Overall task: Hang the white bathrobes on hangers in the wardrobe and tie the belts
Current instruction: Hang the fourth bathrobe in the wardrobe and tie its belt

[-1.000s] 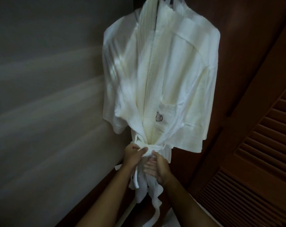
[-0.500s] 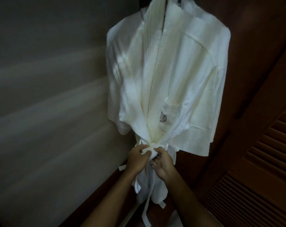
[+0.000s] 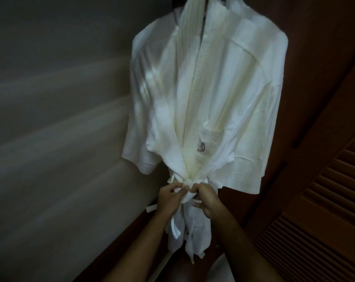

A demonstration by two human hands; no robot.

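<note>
White bathrobe (image 3: 209, 94) hangs in the wardrobe, collar at the top edge of the view; the hanger itself is hidden under the fabric. Front panels cross over and gather in at the waist. Small dark round logo (image 3: 201, 147) on the chest pocket, right of the overlap. Short sleeves spread out to left and right.

Belt (image 3: 189, 183) wraps the waist, bunched into a knot at centre front. Both hands meet at that knot, nearly touching each other.

Left hand (image 3: 169, 199): fingers curled, gripping belt fabric on the left side of the knot. One belt tail sticks out left beside the wrist; another hangs down below the hand.

Right hand (image 3: 206, 198): fingers curled, pinching belt fabric on the right side of the knot, thumb side up against it. Whether the knot is drawn fully tight cannot be told; fingers cover part of it.

Loose belt ends and the lower robe hang straight down between the forearms.

Surroundings: pale grey wall (image 3: 60, 139) on the left, streaked with faint light. Dark brown wooden panel behind the robe. Louvred wooden door (image 3: 325, 200) on the right, slats visible. Lighting dim overall.
</note>
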